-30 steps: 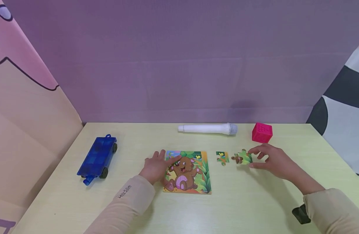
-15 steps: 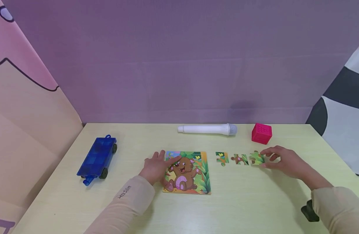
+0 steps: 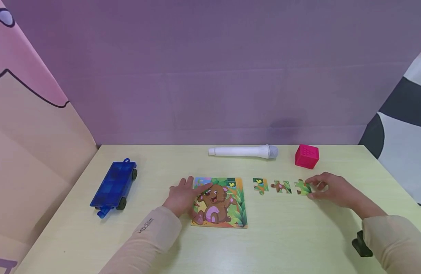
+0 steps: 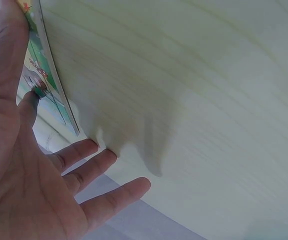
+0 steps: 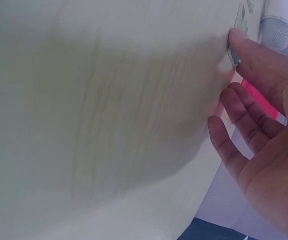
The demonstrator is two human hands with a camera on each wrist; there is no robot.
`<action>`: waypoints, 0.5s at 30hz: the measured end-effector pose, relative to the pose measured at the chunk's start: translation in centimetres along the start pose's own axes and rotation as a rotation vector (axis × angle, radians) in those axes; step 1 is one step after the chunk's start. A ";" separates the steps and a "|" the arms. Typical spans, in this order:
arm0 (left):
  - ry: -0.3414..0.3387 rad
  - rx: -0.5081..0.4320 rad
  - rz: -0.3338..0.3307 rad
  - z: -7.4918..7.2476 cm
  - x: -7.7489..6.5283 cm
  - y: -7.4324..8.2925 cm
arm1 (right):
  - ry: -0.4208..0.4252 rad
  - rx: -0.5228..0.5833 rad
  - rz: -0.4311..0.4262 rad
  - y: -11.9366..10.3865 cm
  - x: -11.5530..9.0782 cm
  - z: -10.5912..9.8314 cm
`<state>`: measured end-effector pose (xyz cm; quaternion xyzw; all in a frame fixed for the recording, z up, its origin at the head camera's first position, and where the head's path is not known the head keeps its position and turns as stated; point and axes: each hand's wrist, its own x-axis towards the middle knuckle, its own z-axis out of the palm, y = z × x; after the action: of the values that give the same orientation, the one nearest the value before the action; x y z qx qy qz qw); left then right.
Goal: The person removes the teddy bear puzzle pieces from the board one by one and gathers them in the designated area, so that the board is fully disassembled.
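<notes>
In the head view my left hand [image 3: 183, 198] lies spread at the left edge of a square bear jigsaw puzzle [image 3: 220, 205], its thumb across the picture. The left wrist view shows those fingers extended and apart beside the puzzle's edge. Farther right, my right hand [image 3: 330, 189] pinches a green jigsaw piece [image 3: 302, 187] by its right side, with thumb and forefinger. Its other fingers are loosely bent. Two more loose pieces line up between the puzzle and that one: a piece with a yellow bird [image 3: 260, 184] and a piece with a brown paw [image 3: 280, 186].
A white toy microphone [image 3: 242, 151] lies along the back of the table, left of a pink cube [image 3: 307, 156]. On the left stands a blue wheeled toy cart [image 3: 114, 184]. A purple curtain [image 3: 227, 95] hangs behind the table's far edge.
The green piece, beside the brown-paw piece a second ago, has moved right with my right hand, leaving a gap. It has turned slightly. My left hand stays put.
</notes>
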<state>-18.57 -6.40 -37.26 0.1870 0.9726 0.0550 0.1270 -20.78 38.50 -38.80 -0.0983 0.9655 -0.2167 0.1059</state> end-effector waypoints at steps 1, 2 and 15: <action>-0.001 -0.002 -0.001 0.0 0.0 0.0 | -0.001 -0.004 -0.001 0.0 0.0 0.0; 0.000 -0.006 0.000 0.1 0.0 0.0 | -0.002 -0.011 -0.007 0.0 0.0 0.0; -0.019 -0.108 0.007 0.1 -0.2 -0.1 | 0.118 -0.102 -0.149 -3.8 -0.2 1.2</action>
<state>-18.45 -6.57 -37.33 0.1837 0.9663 0.1059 0.1461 -19.72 34.72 -38.18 -0.1623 0.9698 -0.1800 0.0274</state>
